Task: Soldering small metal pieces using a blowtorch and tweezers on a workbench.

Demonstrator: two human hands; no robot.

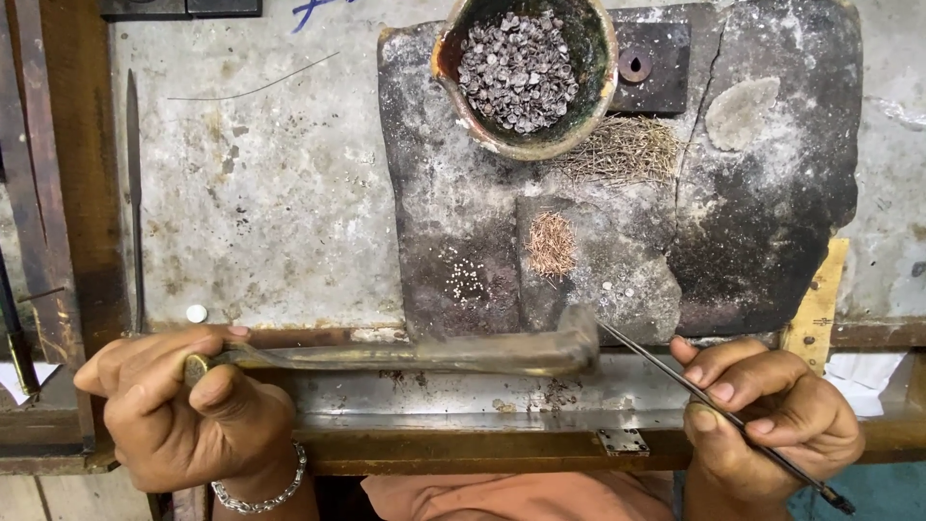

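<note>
Two hands, one bowl [526, 72] of metal bits, one dark slab [772, 212], one tweezers [675, 381], one blowpipe [424, 355].

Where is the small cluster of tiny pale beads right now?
In the head view, the cluster of tiny pale beads lies on the dark charred slab, left of the small pile of short coppery wire bits and below the round bowl.

The left hand [183, 410], a chain bracelet [258, 494] at its wrist, closes its grip on a long brass blowpipe [415, 355] lying along the bench's [270, 193] near edge. The right hand [772, 415] pinches thin tweezers [714, 405], tips toward a dark, cracked slab [772, 222]. On the slab lie tiny pale beads [465, 280] and a tuft of fine wire bits [551, 245]; a bowl [526, 72] of small metal pieces sits at its far edge
</note>
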